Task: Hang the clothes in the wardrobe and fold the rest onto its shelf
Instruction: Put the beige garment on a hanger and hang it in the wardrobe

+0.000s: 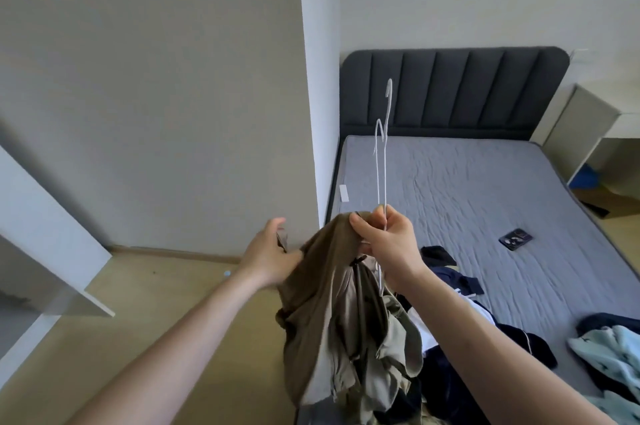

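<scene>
Above the near corner of the bed (485, 182), the right hand (384, 244) pinches the upright white hangers (381, 165) and the olive garment (332, 303), which hangs straight down; the left hand (270, 251), touching its left side, grips the cloth.

right hand (388, 244) grips hanger (381, 154), khaki garment (332, 303) | left hand (270, 251) holds garment
</scene>
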Motion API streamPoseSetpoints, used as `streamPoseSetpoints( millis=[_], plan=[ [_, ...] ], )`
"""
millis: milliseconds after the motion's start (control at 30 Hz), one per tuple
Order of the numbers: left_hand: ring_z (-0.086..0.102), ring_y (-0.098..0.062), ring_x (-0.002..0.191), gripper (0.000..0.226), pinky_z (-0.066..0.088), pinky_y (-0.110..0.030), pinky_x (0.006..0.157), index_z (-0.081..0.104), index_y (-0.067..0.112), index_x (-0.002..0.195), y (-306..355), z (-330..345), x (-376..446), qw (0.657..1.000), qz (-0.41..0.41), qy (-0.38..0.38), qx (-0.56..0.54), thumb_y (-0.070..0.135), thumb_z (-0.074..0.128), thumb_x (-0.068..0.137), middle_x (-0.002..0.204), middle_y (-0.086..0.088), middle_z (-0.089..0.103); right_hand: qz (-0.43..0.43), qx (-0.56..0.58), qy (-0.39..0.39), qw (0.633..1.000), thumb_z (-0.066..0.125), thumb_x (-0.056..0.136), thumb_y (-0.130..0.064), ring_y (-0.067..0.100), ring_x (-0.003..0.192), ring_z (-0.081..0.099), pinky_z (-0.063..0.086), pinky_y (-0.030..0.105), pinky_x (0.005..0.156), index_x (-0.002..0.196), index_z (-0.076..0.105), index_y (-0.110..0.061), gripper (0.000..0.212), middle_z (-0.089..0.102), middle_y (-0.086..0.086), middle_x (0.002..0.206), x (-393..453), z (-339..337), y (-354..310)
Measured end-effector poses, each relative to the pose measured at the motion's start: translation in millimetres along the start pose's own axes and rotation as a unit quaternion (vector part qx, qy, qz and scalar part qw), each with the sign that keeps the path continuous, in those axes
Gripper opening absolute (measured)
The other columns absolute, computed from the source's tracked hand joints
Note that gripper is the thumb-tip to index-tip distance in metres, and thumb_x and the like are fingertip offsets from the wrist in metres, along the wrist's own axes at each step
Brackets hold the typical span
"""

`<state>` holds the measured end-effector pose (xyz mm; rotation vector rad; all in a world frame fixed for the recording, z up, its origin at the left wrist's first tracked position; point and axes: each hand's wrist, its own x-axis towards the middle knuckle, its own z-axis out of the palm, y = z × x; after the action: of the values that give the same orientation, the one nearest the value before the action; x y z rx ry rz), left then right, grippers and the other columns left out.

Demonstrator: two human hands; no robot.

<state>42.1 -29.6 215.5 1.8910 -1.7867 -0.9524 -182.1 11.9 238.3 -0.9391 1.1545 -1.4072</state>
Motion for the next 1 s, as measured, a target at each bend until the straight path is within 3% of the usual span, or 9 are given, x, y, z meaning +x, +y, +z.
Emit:
streamPoseSetpoints(
  millis=[67, 167, 233, 367, 467, 700, 867, 933, 1000],
  plan=[
    [0.061, -0.022, 0.111, 0.076, 0.051, -0.037, 0.098, 0.036, 0.032, 0.146, -2.2, 17.8, -16.9, 0.997, 0.037, 0.020, 0.059, 0.043, 0.069, 0.077, 0.136, 0.001, 0.043, 0.001, -0.013, 0.002, 1.000, 0.074, 0.093, -0.007, 0.031, 0.080, 0.052, 0.048, 0.049, 0.069, 0.062, 0.036, -0.028, 0.054, 0.047, 0.010, 0.074, -0.9, 3.7, -7.6],
    [0.057, -0.018, 0.088, 0.061, 0.052, -0.031, 0.086, 0.044, 0.028, 0.130, 2.0, 27.8, -36.1, 0.979, 0.110, 0.158, 0.068, 0.033, 0.072, 0.077, 0.120, 0.007, 0.026, 0.012, -0.013, 0.014, 1.000, 0.075, 0.093, -0.007, 0.033, 0.081, 0.053, 0.047, 0.053, 0.077, 0.062, 0.035, -0.027, 0.054, 0.049, 0.013, 0.081, -2.1, 4.3, -18.1],
    [0.055, -0.011, 0.075, 0.042, 0.049, -0.026, 0.070, 0.049, 0.031, 0.112, 10.6, 29.7, -48.2, 0.953, 0.195, 0.230, 0.020, 0.029, 0.073, 0.078, 0.113, 0.010, 0.031, 0.018, -0.012, 0.022, 1.000, 0.075, 0.092, -0.006, 0.033, 0.079, 0.058, 0.053, 0.050, 0.073, 0.065, 0.034, -0.026, 0.053, 0.051, 0.014, 0.081, -2.4, 5.1, -21.2],
    [0.054, 0.000, 0.079, 0.017, 0.044, -0.020, 0.063, 0.054, 0.038, 0.096, 26.7, 52.4, -66.3, 0.915, 0.351, 0.189, 0.054, 0.039, 0.066, 0.083, 0.093, 0.019, 0.052, 0.047, 0.001, 0.063, 0.997, 0.075, 0.092, -0.005, 0.023, 0.072, 0.064, 0.058, 0.031, 0.058, 0.065, 0.031, -0.024, 0.055, 0.051, 0.011, 0.075, -4.6, 14.7, -19.6],
    [0.052, -0.001, 0.081, 0.022, 0.035, -0.012, 0.063, 0.054, 0.039, 0.097, 27.1, 75.1, -61.4, 0.910, 0.343, 0.214, 0.094, 0.045, 0.068, 0.081, 0.092, 0.020, 0.051, 0.091, 0.047, 0.086, 0.991, 0.075, 0.092, -0.007, 0.020, 0.073, 0.062, 0.055, 0.026, 0.054, 0.065, 0.030, -0.024, 0.056, 0.052, 0.007, 0.076, -7.4, 21.4, -17.6],
    [0.055, -0.006, 0.071, 0.033, 0.037, -0.017, 0.057, 0.050, 0.034, 0.086, 23.8, 89.6, -45.0, 0.920, 0.252, 0.295, -0.048, 0.056, 0.075, 0.085, 0.086, 0.016, 0.055, 0.148, 0.127, 0.103, 0.975, 0.072, 0.094, -0.007, 0.024, 0.087, 0.059, 0.062, 0.029, 0.069, 0.068, 0.031, -0.022, 0.052, 0.048, 0.008, 0.079, -13.1, 25.6, -22.2],
    [0.054, 0.005, 0.075, 0.019, 0.038, -0.008, 0.064, 0.061, 0.035, 0.090, 26.3, 89.5, -42.6, 0.896, 0.297, 0.325, -0.060, 0.051, 0.070, 0.094, 0.090, 0.021, 0.059, 0.166, 0.209, 0.102, 0.958, 0.068, 0.097, -0.004, 0.027, 0.093, 0.065, 0.065, 0.034, 0.076, 0.076, 0.042, -0.016, 0.035, 0.055, 0.017, 0.093, -16.9, 26.8, -30.7],
    [0.060, 0.000, 0.080, 0.013, 0.049, -0.017, 0.064, 0.064, 0.036, 0.093, 27.1, 92.2, -42.7, 0.891, 0.307, 0.328, -0.070, 0.047, 0.069, 0.096, 0.096, 0.020, 0.059, 0.171, 0.231, 0.107, 0.952, 0.067, 0.098, -0.003, 0.030, 0.103, 0.063, 0.063, 0.040, 0.088, 0.081, 0.046, -0.014, 0.029, 0.055, 0.017, 0.107, -16.7, 28.6, -32.2],
    [0.064, -0.004, 0.084, 0.011, 0.054, -0.026, 0.065, 0.067, 0.036, 0.095, 28.3, 93.7, -44.0, 0.890, 0.303, 0.330, -0.081, 0.046, 0.070, 0.094, 0.102, 0.018, 0.059, 0.173, 0.248, 0.107, 0.947, 0.066, 0.098, -0.003, 0.031, 0.108, 0.066, 0.064, 0.037, 0.085, 0.095, 0.054, -0.009, 0.014, 0.058, 0.020, 0.111, -15.9, 30.3, -32.0]
  ],
)
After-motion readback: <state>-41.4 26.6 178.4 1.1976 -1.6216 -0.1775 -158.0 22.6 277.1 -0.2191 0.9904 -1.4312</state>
